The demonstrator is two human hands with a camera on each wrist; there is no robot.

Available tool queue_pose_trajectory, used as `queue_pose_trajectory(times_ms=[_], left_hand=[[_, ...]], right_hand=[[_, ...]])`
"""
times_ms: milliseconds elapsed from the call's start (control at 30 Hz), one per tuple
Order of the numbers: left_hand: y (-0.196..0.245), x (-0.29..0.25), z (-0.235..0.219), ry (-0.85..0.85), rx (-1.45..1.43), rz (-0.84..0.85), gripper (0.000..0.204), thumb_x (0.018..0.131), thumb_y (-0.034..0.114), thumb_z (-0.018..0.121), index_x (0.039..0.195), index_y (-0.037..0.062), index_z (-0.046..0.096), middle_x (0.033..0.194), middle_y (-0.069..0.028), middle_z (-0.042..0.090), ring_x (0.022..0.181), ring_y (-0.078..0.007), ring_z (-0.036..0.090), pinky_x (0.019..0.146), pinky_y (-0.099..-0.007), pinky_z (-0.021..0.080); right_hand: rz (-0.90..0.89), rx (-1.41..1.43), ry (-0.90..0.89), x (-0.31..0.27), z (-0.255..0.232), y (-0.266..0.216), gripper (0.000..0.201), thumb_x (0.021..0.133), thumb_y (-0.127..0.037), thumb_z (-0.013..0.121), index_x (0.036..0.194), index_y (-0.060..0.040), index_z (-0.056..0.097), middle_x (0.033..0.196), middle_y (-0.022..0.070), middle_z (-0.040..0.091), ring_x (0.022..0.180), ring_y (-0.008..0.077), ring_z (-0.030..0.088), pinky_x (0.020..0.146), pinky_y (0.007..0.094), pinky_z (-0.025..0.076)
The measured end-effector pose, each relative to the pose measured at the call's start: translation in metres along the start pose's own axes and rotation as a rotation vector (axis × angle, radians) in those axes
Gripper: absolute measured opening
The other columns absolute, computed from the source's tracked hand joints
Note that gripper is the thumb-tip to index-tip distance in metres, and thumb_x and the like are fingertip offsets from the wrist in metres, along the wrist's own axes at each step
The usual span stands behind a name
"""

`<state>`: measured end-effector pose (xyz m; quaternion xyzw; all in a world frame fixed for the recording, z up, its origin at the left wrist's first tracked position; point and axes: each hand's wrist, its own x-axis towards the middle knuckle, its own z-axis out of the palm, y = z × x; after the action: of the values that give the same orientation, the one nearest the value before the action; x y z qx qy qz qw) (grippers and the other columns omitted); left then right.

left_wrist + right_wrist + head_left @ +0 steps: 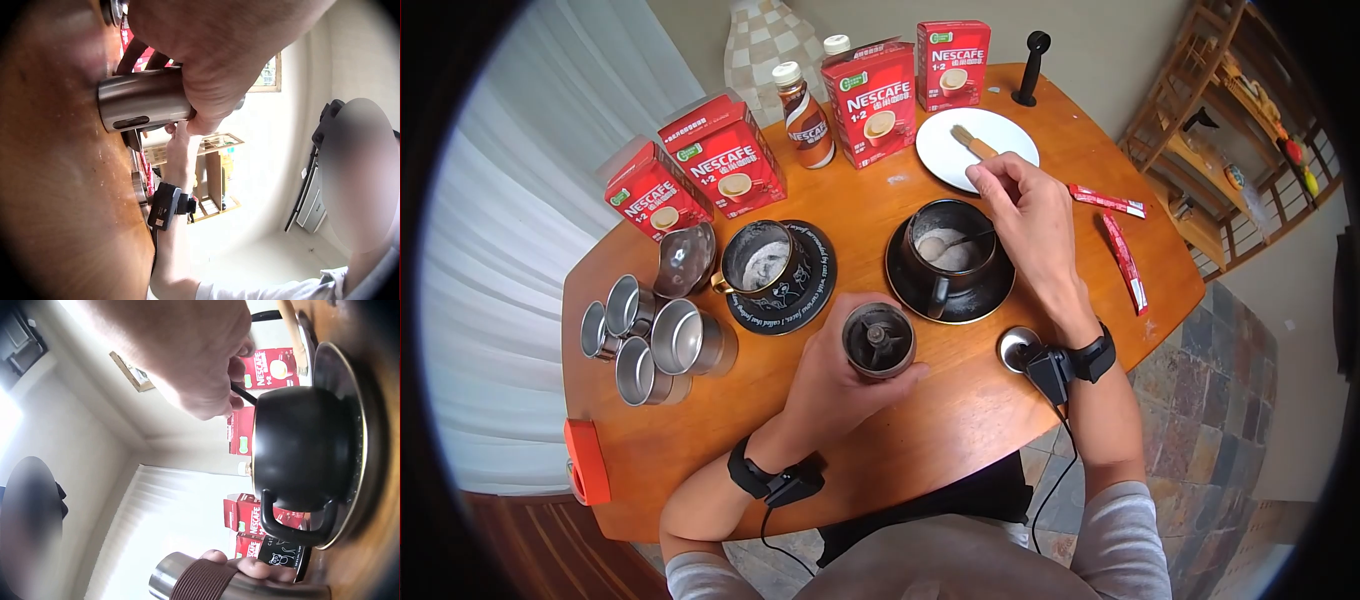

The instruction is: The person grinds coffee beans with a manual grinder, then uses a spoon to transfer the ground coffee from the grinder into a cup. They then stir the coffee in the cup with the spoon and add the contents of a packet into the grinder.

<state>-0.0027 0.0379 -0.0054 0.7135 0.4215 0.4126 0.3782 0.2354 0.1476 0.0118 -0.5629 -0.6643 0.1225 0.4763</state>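
My left hand (825,365) grips a steel manual coffee grinder (907,345) near the table's front, its open top facing up with a shaft inside. A brown ribbed band (203,581) wraps the grinder in the right wrist view, and a slot shows in its side in the left wrist view. My right hand (1035,215) pinches the thin dark handle of a spoon (244,393). The spoon's bowl sits in pale powder inside a black cup (294,444). That cup stands on a black saucer (353,406) with a gold rim.
Left of the grinder stand another cup on a patterned saucer (812,270), several steel cups (690,340) and a dark bowl (687,258). Behind are red Nescafe boxes (870,100), bottles (805,125) and a white plate (935,165) with a brush (972,143). Red sachets (1125,262) lie right.
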Motion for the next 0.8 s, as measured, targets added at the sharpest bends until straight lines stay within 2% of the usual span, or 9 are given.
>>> queue_pose_trajectory(times_ms=[333,433,800], left_hand=[[-0.001,0.001,0.000,-0.003,-0.006,0.022,0.057,0.081,0.011,0.091,0.125,0.0055,0.056,0.101,-0.0041,0.069,0.092,-0.0129,0.069,0.084,-0.0304,0.057],[-0.001,0.001,-0.001,-0.007,-0.014,0.015,0.056,0.082,0.011,0.091,0.125,0.0055,0.056,0.102,-0.0043,0.069,0.093,-0.0133,0.069,0.084,-0.0307,0.057],[-0.001,0.000,-0.001,-0.009,-0.008,0.014,0.057,0.082,0.012,0.091,0.125,0.0055,0.055,0.102,-0.0048,0.070,0.093,-0.0141,0.070,0.084,-0.0311,0.057]], right_hand=[[-0.007,-0.039,-0.006,0.001,0.004,0.005,0.019,0.098,-0.018,0.076,0.103,-0.0002,0.075,0.074,0.0078,0.069,0.067,0.0125,0.061,0.065,0.0312,0.050],[-0.081,-0.035,0.038,0.000,0.006,0.008,0.018,0.098,-0.018,0.076,0.104,-0.0009,0.075,0.073,0.0071,0.068,0.065,0.0124,0.060,0.065,0.0308,0.050],[-0.018,-0.018,-0.048,-0.004,0.008,0.004,0.020,0.100,-0.022,0.074,0.104,-0.0022,0.075,0.063,0.0024,0.053,0.058,0.0101,0.047,0.056,0.0323,0.040]])
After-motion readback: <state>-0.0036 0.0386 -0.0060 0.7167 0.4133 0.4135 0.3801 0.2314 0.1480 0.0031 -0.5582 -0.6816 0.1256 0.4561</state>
